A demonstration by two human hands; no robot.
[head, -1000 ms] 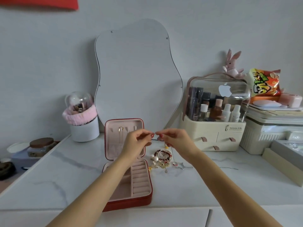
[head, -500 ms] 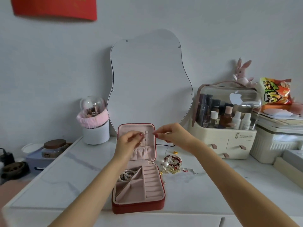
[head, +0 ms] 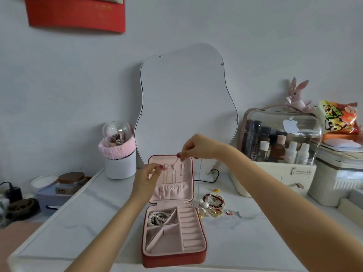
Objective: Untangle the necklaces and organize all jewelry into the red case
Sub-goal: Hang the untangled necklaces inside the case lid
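Nearest the camera, at the lower middle of the frame, the red case [head: 173,258] lies open on the white counter [head: 78,222]. Its tray holds a pearl strand [head: 158,217] in the upper-left compartment; the other compartments and the ring rolls look bare. Just right of the tray, a pile of jewelry [head: 213,204] waits on the counter, beaded bracelets, pearls and gold pieces, with a red ring [head: 229,212] and a thin silver chain [head: 249,217] beside it.

A second ago both hands pinched a fine chain out over the pile, right of the case. Now they have come across in front of the upright lid [head: 172,173]. The left hand [head: 146,178] pinches a small ring-like end of the necklace [head: 198,179] near the lid's upper left. The right hand [head: 198,148] is higher, its grip closed on the chain by the lid's top edge, and the rest of the chain hangs straight down past the lid's right side.

My reading: this necklace is free of the tangle and is being fitted to a lid hook, beside the chains already hanging there. The counter pile is yet to be sorted, so much work is left.

Behind stand a wavy mirror [head: 186,107], a brush pot [head: 119,161] and a cosmetics organizer [head: 275,169].
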